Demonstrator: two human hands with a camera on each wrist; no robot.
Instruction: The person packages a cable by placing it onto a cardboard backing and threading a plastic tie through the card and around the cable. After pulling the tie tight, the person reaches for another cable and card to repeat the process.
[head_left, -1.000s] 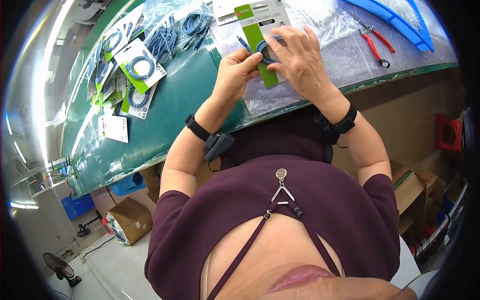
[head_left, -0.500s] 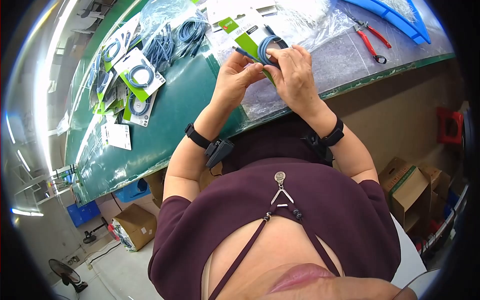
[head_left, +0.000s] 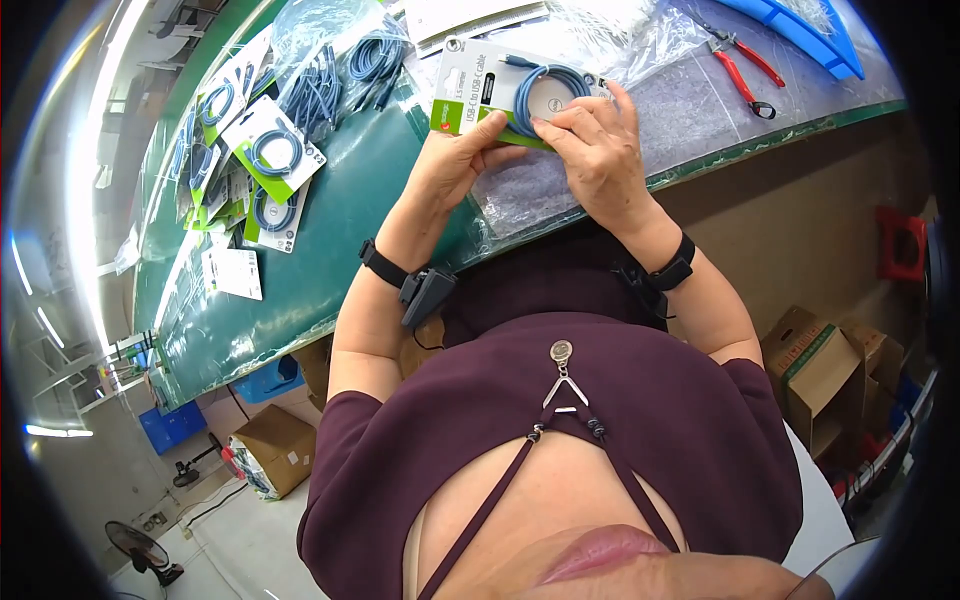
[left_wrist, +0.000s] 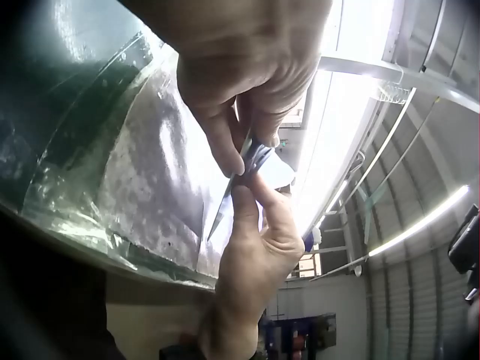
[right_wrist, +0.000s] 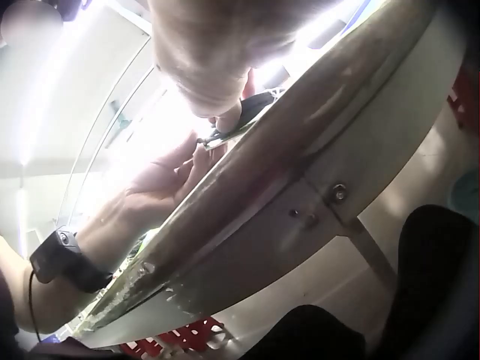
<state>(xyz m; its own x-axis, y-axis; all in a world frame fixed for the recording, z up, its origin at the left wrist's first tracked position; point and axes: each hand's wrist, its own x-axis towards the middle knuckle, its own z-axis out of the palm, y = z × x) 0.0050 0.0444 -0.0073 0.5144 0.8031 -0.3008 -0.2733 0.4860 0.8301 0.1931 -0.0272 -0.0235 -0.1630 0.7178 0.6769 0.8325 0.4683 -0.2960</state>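
A white and green USB-C cable card (head_left: 466, 68) is held up over the near part of the table, its printed header end to the left and green edge towards the body. On its face lies a coiled blue cable (head_left: 523, 98), one plug at the top left of the coil. My left hand (head_left: 452, 165) pinches the card's lower left, thumb in front and fingers behind. My right hand (head_left: 600, 150) pinches the coil and card at the right, covering part of both. Seen edge-on in the left wrist view, the card (left_wrist: 219, 212) passes between both hands.
Packaged cable cards (head_left: 275, 150) are piled at the left on the green table (head_left: 350, 215). Loose blue cables (head_left: 318, 90) lie behind them. Red-handled pliers (head_left: 740, 80) and a blue tray (head_left: 800, 35) are at the back right, near clear plastic bags (head_left: 640, 50).
The card has turned counterclockwise, from upright to lying sideways, bringing its header to the left. My left hand has shifted its hold onto the card's front, and my right fingers stay at the coil.
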